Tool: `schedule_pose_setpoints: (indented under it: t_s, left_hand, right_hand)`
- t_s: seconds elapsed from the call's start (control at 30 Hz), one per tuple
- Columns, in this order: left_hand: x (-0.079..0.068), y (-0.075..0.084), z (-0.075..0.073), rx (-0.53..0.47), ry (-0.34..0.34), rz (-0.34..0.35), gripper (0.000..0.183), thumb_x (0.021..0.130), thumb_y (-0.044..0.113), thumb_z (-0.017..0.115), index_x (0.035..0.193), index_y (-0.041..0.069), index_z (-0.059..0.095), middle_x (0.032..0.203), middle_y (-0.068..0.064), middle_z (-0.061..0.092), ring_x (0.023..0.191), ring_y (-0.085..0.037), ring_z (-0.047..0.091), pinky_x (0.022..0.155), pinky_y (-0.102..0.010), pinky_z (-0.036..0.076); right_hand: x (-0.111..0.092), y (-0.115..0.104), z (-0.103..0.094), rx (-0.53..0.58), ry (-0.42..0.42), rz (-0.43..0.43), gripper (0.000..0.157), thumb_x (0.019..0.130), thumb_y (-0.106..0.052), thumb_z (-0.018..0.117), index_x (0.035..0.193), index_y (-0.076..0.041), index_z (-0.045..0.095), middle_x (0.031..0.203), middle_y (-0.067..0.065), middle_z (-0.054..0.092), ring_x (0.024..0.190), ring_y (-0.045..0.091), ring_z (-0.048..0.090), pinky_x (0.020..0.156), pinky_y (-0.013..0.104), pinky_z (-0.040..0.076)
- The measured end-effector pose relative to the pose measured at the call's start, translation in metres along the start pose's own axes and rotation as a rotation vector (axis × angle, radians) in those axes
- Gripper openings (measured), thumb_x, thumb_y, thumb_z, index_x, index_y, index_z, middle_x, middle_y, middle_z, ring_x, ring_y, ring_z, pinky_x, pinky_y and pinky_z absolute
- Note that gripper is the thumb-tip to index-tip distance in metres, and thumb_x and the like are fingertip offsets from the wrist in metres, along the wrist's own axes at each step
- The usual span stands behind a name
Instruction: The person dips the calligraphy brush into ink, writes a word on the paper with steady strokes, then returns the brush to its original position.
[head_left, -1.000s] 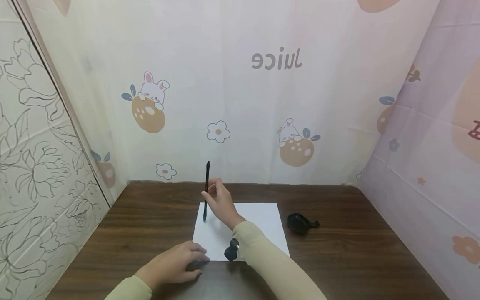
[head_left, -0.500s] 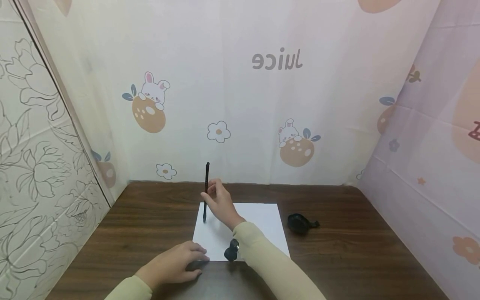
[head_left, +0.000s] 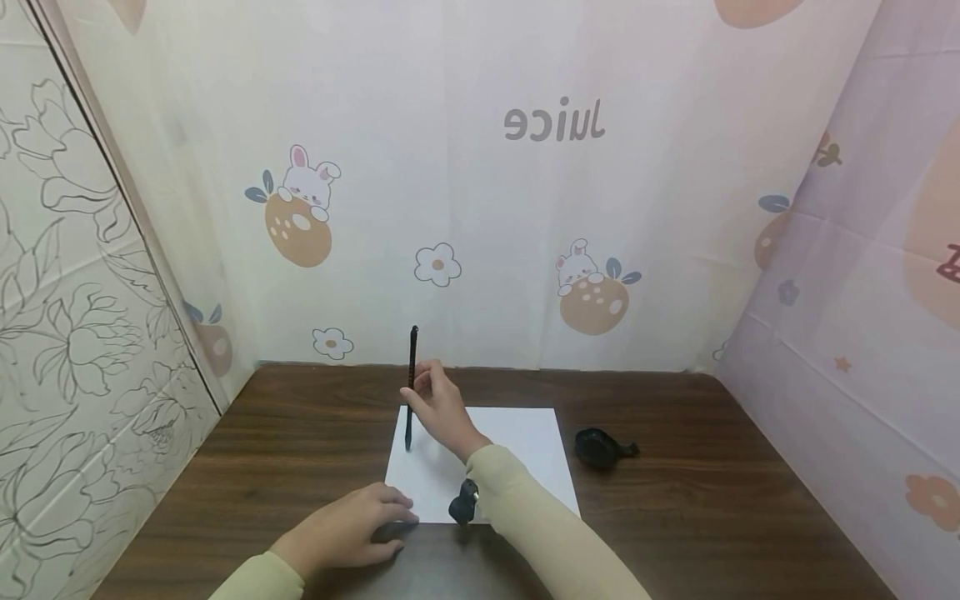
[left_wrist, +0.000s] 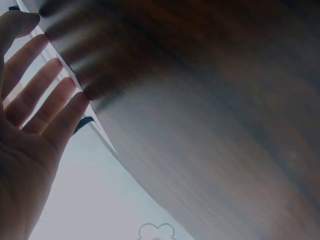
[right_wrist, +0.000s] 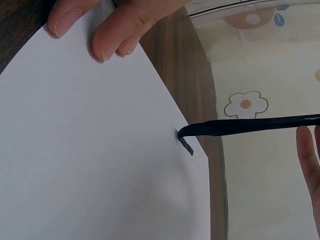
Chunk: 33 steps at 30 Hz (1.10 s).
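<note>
My right hand (head_left: 444, 408) pinches a black calligraphy brush (head_left: 412, 367) by its shaft, holding it nearly upright over the left part of a white sheet of paper (head_left: 525, 450). In the right wrist view the soft brush tip (right_wrist: 192, 130) bends against the paper near its edge, at the upper end of a short dark stroke (right_wrist: 187, 146). My left hand (head_left: 352, 525) rests at the sheet's near left corner, its fingers extended onto the edge. The left wrist view has the left palm (left_wrist: 22, 165) and spread fingers along the paper's edge.
A small black dish with a short handle (head_left: 597, 447) sits right of the paper on the brown wooden table (head_left: 675, 517). A black device (head_left: 463, 502) hangs at the right wrist. Printed curtains (head_left: 487, 192) stand behind the table and at both sides.
My right hand and the brush have shifted very slightly toward me, the tip moving a little down the sheet. My left hand has stayed in place.
</note>
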<state>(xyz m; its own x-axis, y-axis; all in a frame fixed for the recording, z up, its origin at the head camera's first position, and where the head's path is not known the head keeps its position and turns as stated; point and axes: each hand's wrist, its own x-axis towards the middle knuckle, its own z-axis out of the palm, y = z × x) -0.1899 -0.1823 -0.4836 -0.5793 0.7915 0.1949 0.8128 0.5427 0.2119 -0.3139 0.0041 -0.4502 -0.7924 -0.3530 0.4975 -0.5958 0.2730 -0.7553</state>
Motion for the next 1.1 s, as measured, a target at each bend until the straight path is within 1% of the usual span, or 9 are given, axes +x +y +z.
schedule_pose_setpoints:
  t_s: [0.2,0.43,0.57,0.6,0.77,0.8,0.83,1.1]
  left_hand:
    - [-0.0002,0.0006,0.0,0.011,0.02,0.012,0.025,0.087,0.023,0.075,0.111,0.014,0.074,0.114,0.0,0.066,0.105,-0.014,0.062,0.088,-0.031,0.054]
    - [-0.0006,-0.0004,0.0013,0.014,0.026,0.024,0.025,0.088,0.023,0.075,0.111,0.014,0.074,0.114,0.0,0.066,0.105,-0.013,0.062,0.088,-0.031,0.054]
    - [-0.0009,-0.0007,0.0021,0.02,0.029,0.025,0.025,0.088,0.023,0.075,0.111,0.014,0.074,0.114,0.0,0.066,0.105,-0.014,0.062,0.089,-0.031,0.054]
    - [-0.0009,-0.0005,0.0021,0.021,0.031,0.026,0.025,0.087,0.023,0.075,0.111,0.014,0.074,0.114,0.0,0.066,0.106,-0.014,0.062,0.089,-0.031,0.054]
    - [-0.0005,0.0011,0.0002,0.011,0.021,0.011,0.025,0.088,0.023,0.075,0.111,0.014,0.074,0.114,0.0,0.066,0.106,-0.014,0.062,0.09,-0.032,0.054]
    - [-0.0002,0.0012,0.0,0.01,0.02,0.012,0.025,0.088,0.023,0.075,0.112,0.014,0.074,0.114,0.0,0.066,0.106,-0.014,0.062,0.09,-0.032,0.054]
    - [-0.0002,0.0011,0.0,0.01,0.019,0.013,0.025,0.088,0.023,0.075,0.112,0.014,0.074,0.114,0.0,0.066,0.106,-0.014,0.062,0.089,-0.032,0.054]
    - [-0.0003,0.0004,0.0018,0.026,0.036,0.032,0.025,0.087,0.022,0.075,0.111,0.013,0.074,0.113,-0.001,0.067,0.106,-0.015,0.062,0.089,-0.031,0.054]
  right_hand:
    - [-0.001,-0.0018,-0.0009,0.007,-0.01,0.013,0.029,0.1,-0.017,0.062,0.122,-0.013,0.043,0.1,0.001,0.054,0.094,0.012,0.058,0.091,0.026,0.051]
    - [-0.0024,-0.003,-0.0011,0.017,-0.027,0.02,0.03,0.1,-0.016,0.062,0.123,-0.011,0.043,0.1,0.001,0.054,0.094,0.013,0.058,0.09,0.027,0.051]
    - [-0.0031,-0.003,-0.0012,0.026,-0.033,0.005,0.028,0.1,-0.016,0.062,0.12,-0.014,0.043,0.099,0.0,0.053,0.091,0.011,0.056,0.088,0.026,0.051]
    - [-0.0042,-0.0088,-0.0031,0.03,-0.033,-0.001,0.027,0.1,-0.014,0.062,0.12,-0.013,0.043,0.098,0.002,0.053,0.091,0.013,0.057,0.087,0.027,0.052]
    - [-0.0043,-0.0079,-0.0033,0.033,-0.043,-0.011,0.028,0.1,-0.013,0.062,0.119,-0.014,0.043,0.097,0.002,0.053,0.089,0.013,0.056,0.086,0.027,0.052]
    - [-0.0041,-0.0079,-0.0035,0.032,-0.046,-0.009,0.028,0.1,-0.013,0.062,0.119,-0.014,0.043,0.097,0.002,0.054,0.089,0.014,0.056,0.087,0.028,0.052]
    - [-0.0032,-0.002,-0.0019,0.026,-0.047,-0.008,0.028,0.1,-0.015,0.062,0.119,-0.016,0.042,0.096,0.0,0.053,0.089,0.012,0.056,0.086,0.026,0.052]
    - [-0.004,-0.0012,-0.0015,0.034,-0.041,-0.035,0.026,0.1,-0.016,0.062,0.118,-0.015,0.043,0.095,0.002,0.053,0.086,0.013,0.055,0.082,0.027,0.052]
